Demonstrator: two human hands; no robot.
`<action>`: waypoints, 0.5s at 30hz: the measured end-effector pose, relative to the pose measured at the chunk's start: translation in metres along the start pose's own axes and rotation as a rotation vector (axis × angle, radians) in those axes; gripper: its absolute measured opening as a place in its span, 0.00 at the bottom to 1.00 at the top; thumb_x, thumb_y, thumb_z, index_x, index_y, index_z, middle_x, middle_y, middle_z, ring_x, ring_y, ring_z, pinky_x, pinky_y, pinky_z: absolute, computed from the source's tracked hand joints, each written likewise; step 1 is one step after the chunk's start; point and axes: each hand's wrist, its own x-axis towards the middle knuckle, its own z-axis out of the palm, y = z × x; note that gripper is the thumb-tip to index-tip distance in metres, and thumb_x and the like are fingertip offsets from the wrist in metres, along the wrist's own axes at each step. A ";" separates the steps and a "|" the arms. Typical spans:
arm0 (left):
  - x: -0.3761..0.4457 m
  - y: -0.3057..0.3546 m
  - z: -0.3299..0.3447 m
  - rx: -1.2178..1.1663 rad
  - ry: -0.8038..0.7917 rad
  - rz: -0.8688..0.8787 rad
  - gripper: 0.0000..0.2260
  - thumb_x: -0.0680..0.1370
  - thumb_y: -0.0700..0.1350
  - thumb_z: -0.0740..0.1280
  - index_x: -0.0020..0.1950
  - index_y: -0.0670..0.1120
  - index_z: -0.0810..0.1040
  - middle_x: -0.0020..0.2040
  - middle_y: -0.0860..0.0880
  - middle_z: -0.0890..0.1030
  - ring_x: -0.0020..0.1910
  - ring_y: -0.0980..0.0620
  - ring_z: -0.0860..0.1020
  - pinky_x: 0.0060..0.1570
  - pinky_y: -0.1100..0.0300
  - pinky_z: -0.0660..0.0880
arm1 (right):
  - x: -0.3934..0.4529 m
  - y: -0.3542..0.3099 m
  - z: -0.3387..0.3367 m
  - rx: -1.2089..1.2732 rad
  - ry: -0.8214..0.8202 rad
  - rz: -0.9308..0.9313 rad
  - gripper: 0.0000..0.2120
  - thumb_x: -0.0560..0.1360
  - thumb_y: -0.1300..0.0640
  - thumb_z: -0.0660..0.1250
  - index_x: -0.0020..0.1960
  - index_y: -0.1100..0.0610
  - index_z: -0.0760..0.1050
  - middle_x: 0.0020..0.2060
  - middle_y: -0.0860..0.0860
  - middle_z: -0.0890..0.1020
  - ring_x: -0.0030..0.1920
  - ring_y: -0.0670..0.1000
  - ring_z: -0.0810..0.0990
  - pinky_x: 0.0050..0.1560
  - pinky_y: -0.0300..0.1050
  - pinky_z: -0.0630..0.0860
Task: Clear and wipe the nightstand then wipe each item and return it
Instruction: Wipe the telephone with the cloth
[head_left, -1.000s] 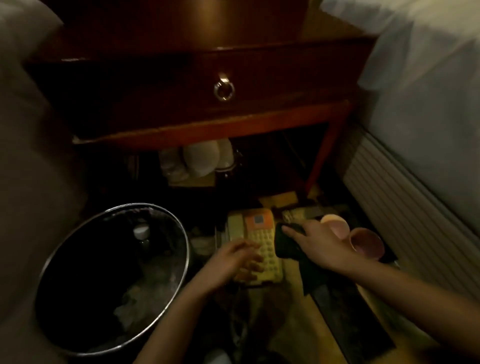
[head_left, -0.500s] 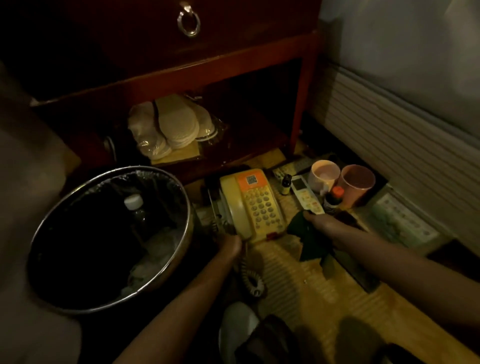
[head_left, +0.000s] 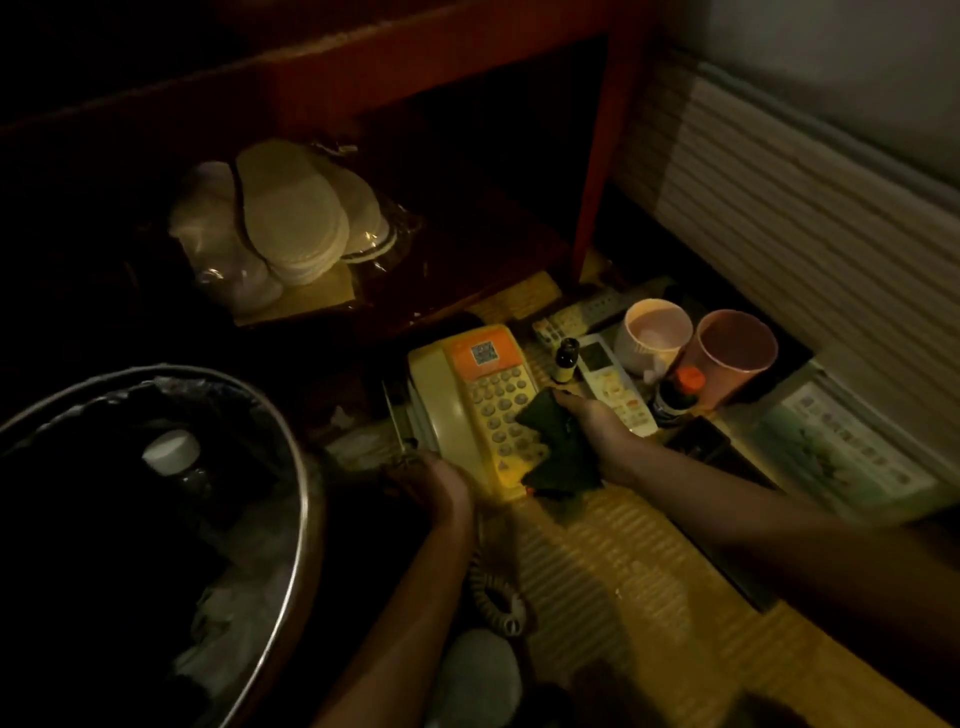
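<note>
Both hands are on the job now: the right hand (head_left: 587, 431), pinching the dark cloth (head_left: 553, 449), has slid back onto the keypad of the telephone (head_left: 475, 400) on the floor, left hand (head_left: 434, 483) steadying its near corner, grip unclear, so wiping resumes.

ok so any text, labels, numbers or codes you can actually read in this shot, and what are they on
None of it can be read.
telephone: a QR-style square on its orange label and printed keypad buttons, all too blurred to read.
white remote: button markings, too small.
laminated card: rows of print, blurred.
small dark bottle and orange-capped bottle: labels too dark to tell.
</note>
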 end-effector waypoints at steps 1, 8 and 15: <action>0.008 -0.005 0.002 -0.045 0.011 -0.030 0.24 0.83 0.48 0.49 0.77 0.39 0.53 0.77 0.40 0.53 0.76 0.42 0.53 0.74 0.47 0.53 | 0.003 0.002 -0.001 0.015 -0.001 0.013 0.11 0.80 0.54 0.59 0.49 0.61 0.74 0.38 0.55 0.77 0.38 0.54 0.75 0.36 0.46 0.70; -0.018 -0.028 0.015 -0.425 0.093 -0.062 0.22 0.80 0.51 0.61 0.72 0.44 0.67 0.68 0.45 0.72 0.66 0.45 0.71 0.67 0.51 0.67 | 0.013 0.003 -0.028 0.102 -0.008 0.004 0.11 0.79 0.54 0.61 0.44 0.60 0.76 0.37 0.55 0.79 0.38 0.54 0.77 0.41 0.47 0.73; -0.035 -0.039 0.004 -0.334 -0.080 0.048 0.20 0.80 0.55 0.60 0.69 0.47 0.70 0.64 0.47 0.75 0.62 0.47 0.74 0.64 0.46 0.71 | -0.016 0.021 -0.064 0.279 -0.064 0.036 0.17 0.79 0.50 0.58 0.58 0.62 0.76 0.52 0.60 0.81 0.49 0.60 0.80 0.57 0.56 0.75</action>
